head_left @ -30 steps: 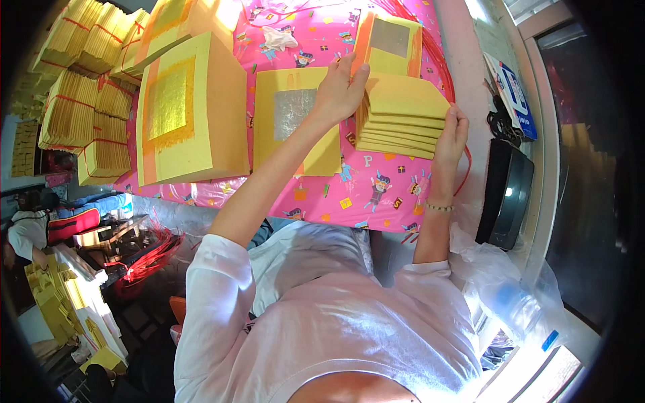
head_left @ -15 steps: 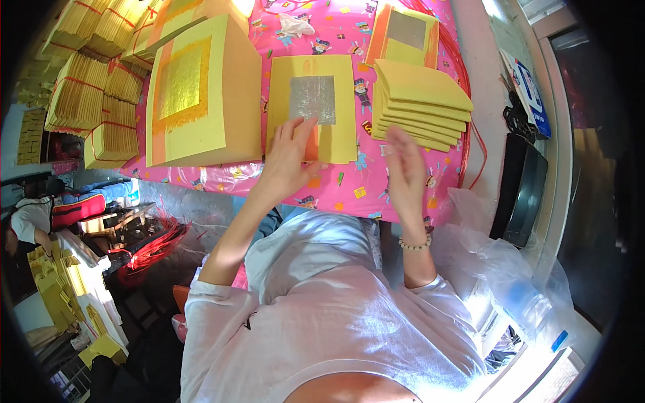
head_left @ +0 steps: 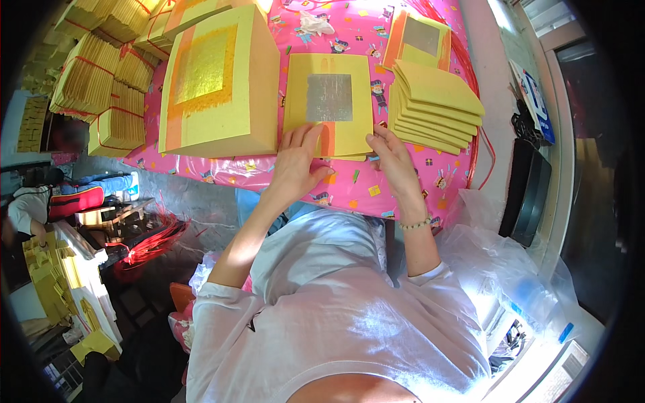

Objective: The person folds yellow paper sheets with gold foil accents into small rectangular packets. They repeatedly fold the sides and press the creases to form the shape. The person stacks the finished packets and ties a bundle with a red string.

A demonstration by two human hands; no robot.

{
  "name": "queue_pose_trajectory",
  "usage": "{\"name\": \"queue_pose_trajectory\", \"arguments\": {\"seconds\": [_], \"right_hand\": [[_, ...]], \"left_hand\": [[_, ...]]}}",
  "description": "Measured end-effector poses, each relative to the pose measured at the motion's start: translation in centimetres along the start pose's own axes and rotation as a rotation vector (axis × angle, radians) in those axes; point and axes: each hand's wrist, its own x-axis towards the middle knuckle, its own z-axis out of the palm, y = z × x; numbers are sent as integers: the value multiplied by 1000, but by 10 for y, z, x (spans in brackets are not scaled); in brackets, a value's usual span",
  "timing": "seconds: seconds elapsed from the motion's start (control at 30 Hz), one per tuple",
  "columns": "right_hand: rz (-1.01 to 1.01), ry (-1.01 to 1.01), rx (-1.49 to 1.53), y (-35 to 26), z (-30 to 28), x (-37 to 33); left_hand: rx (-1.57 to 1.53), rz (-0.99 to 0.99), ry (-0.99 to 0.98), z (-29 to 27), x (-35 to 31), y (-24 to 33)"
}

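Note:
In front of me lies a yellow paper sheet [head_left: 295, 74] with a silver foil square [head_left: 329, 97] and an orange stripe below it. Other sheet edges show under its lower edge. My left hand [head_left: 295, 161] rests on its lower left part, fingers stretched out and thumb apart. At the lower right edge of the sheet, my right hand [head_left: 395, 164] has bent fingers, thumb and forefinger closed on that edge. Several folded yellow papers [head_left: 433, 111] lie overlapped just right of it. A tall stack of yellow paper [head_left: 262, 87], topped by a gold foil square [head_left: 201, 67], stands on the left.
The table has a pink patterned cover [head_left: 336, 181]. Tied bundles of yellow paper [head_left: 117, 127] fill the far left. Red strands [head_left: 470, 74] run along the right edge, near another foil sheet [head_left: 422, 40]. A crumpled tissue [head_left: 316, 25] lies at the back. Another person [head_left: 30, 211] is at lower left.
My right hand has moved left from beside the folded papers to the sheet's lower right edge. My left hand has slid slightly down on the sheet. The whole view has shifted a little.

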Motion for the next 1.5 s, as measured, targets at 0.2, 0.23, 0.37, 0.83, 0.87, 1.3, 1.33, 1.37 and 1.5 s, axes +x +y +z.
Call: {"name": "queue_pose_trajectory", "arguments": {"seconds": [0.2,0.23,0.37,0.83,0.87,1.3,1.33,1.37,1.5], "right_hand": [[-3,-64,-35,-8,6,7],[-37,-71,-65,-8,8,9],[-91,-47,-78,-14,13,14],[-144,-42,166,-23,26,19],[-174,18,119,-28,31,16],[-682,138,-61,-34,32,40],[-723,121,-105,-34,32,40],[-716,115,-128,-30,31,43],[-608,95,-41,-19,31,53]], "left_hand": [[38,-29,33,3,1,3],[56,-31,40,4,1,4],[162,-40,63,5,4,13],[-240,-125,278,-6,7,16],[-315,-150,289,-7,3,18],[-834,-112,493,-9,-76,-1],[-819,-118,480,-8,-75,-6],[-805,-124,466,-8,-75,-9],[-704,-72,491,-16,-71,2]]}}
